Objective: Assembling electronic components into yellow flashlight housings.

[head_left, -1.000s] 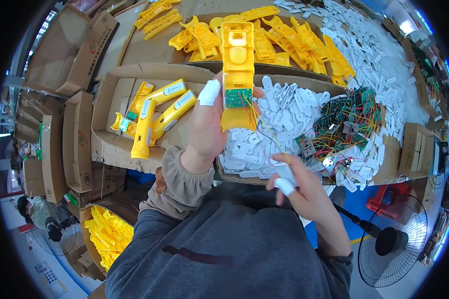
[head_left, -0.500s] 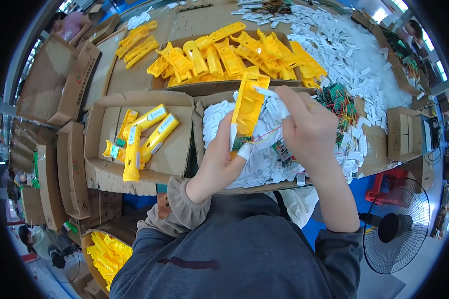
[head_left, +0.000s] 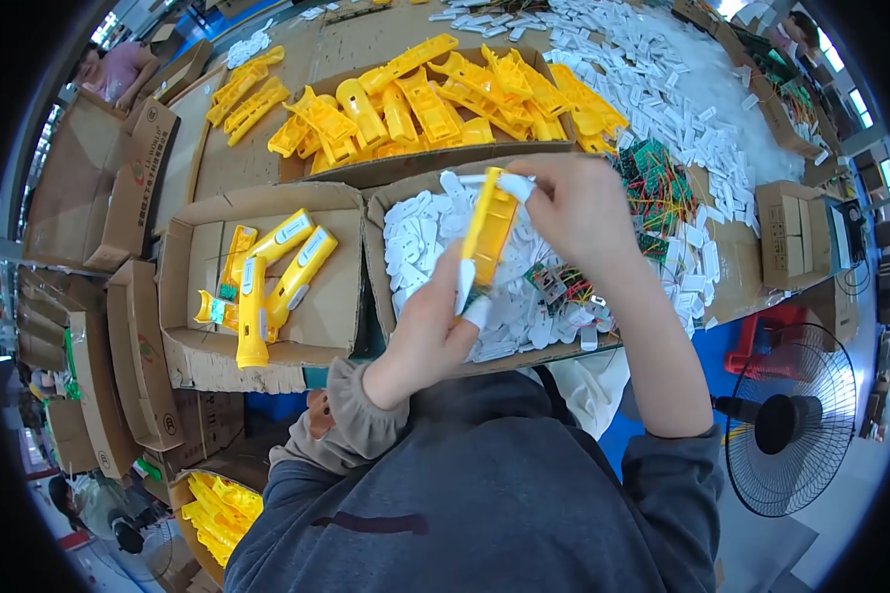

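Holding a yellow shell [head_left: 487,237] over the white-parts box [head_left: 378,267], the person has it tilted, its hollow side turned partly to the right. The left hand [head_left: 423,331] has its thumb and fingers clamped round the shell's near end. The right hand [head_left: 583,212] has its thumb and forefinger brought in at the far end; whether they pinch the shell or some small white piece cannot be told.

The held shell looks only part-done, being open along 1 side. Left of the white-parts box, a cardboard tray [head_left: 331,296] holds 3 yellow torch bodies [head_left: 253,306] that seem further along, with pale plates fitted, and 2 open pieces with green bits inside. Much seems left: loose yellow shells [head_left: 366,117] fill a carton behind the white-parts box, and wired circuit boards [head_left: 653,188] are heaped at its right end.

The shell's near end is covered by the left hand, so any board there is hard to make out. White wraps on the fingers blend with the white pieces behind them.
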`<control>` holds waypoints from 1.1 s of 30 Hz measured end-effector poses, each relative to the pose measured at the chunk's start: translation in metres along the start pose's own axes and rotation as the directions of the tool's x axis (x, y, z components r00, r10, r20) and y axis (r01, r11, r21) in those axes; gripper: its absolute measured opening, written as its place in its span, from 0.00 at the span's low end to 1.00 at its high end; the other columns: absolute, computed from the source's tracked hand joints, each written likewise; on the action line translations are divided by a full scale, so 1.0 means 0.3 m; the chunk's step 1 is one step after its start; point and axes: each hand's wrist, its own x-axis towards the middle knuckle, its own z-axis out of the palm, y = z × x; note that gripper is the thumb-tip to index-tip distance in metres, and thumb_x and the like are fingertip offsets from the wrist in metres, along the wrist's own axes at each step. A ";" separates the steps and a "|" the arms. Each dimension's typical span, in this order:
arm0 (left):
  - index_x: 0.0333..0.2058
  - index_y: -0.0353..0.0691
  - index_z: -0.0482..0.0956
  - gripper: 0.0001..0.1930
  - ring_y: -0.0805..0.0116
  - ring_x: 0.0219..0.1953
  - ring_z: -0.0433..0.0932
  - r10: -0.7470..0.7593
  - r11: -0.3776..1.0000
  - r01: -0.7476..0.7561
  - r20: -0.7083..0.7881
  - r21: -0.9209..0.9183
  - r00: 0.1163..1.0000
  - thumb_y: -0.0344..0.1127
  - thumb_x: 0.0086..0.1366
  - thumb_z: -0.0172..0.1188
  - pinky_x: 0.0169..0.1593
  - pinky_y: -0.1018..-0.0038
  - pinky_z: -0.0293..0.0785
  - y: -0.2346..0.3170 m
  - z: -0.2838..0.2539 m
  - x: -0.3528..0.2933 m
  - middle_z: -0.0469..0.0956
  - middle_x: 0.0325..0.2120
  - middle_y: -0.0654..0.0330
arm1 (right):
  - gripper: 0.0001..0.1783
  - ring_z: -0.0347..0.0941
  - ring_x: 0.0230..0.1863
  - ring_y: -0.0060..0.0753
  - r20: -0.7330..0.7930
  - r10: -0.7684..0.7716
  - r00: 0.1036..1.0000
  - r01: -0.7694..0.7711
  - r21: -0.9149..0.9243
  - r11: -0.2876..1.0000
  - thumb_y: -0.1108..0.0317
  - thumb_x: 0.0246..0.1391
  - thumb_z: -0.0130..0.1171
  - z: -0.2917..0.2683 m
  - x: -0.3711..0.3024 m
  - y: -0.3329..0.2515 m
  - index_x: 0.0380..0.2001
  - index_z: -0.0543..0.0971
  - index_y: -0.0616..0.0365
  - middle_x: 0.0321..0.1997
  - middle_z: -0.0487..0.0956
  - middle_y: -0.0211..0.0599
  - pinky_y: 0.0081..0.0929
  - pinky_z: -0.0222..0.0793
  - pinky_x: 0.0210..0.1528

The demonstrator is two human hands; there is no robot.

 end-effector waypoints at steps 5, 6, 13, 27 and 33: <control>0.58 0.37 0.51 0.27 0.74 0.45 0.68 -0.002 0.703 0.164 0.228 -0.692 0.974 0.24 0.62 0.49 0.49 0.75 0.65 0.017 -0.014 -0.012 0.69 0.42 0.59 | 0.19 0.77 0.36 0.29 0.023 -0.082 0.996 0.043 0.699 0.714 0.59 0.60 0.48 0.069 0.003 0.072 0.43 0.75 0.65 0.39 0.78 0.34 0.26 0.72 0.41; 0.58 0.35 0.50 0.28 0.72 0.46 0.68 0.020 0.674 0.167 0.244 -0.719 0.970 0.25 0.61 0.50 0.50 0.75 0.64 0.015 -0.012 -0.018 0.68 0.43 0.58 | 0.19 0.77 0.36 0.29 0.028 -0.078 0.997 0.036 0.703 0.710 0.59 0.60 0.48 0.076 -0.010 0.060 0.43 0.75 0.65 0.39 0.78 0.34 0.26 0.72 0.41; 0.57 0.32 0.49 0.29 0.67 0.52 0.63 0.071 0.805 0.052 0.184 -0.591 0.980 0.28 0.60 0.53 0.55 0.74 0.58 -0.055 0.019 -0.088 0.62 0.49 0.54 | 0.21 0.77 0.37 0.32 0.211 0.144 0.967 -0.232 0.960 0.155 0.59 0.61 0.46 0.090 -0.116 -0.088 0.48 0.70 0.67 0.38 0.77 0.41 0.27 0.74 0.39; 0.53 0.35 0.63 0.29 0.69 0.39 0.77 -0.284 0.291 0.336 0.254 -0.896 0.924 0.54 0.69 0.32 0.43 0.74 0.73 0.039 -0.020 -0.026 0.75 0.40 0.54 | 0.24 0.70 0.35 0.14 0.546 -0.158 0.823 -0.524 0.837 0.158 0.77 0.45 0.62 0.117 -0.223 -0.023 0.48 0.72 0.63 0.29 0.71 0.22 0.16 0.68 0.44; 0.55 0.32 0.62 0.28 0.72 0.44 0.74 -0.223 0.448 0.267 0.183 -0.853 0.957 0.52 0.70 0.32 0.48 0.76 0.70 0.019 0.016 -0.029 0.74 0.42 0.57 | 0.22 0.60 0.26 0.07 0.513 -0.195 0.836 -0.494 0.858 0.141 0.73 0.41 0.67 0.145 -0.240 0.014 0.43 0.76 0.59 0.21 0.63 0.15 0.11 0.61 0.31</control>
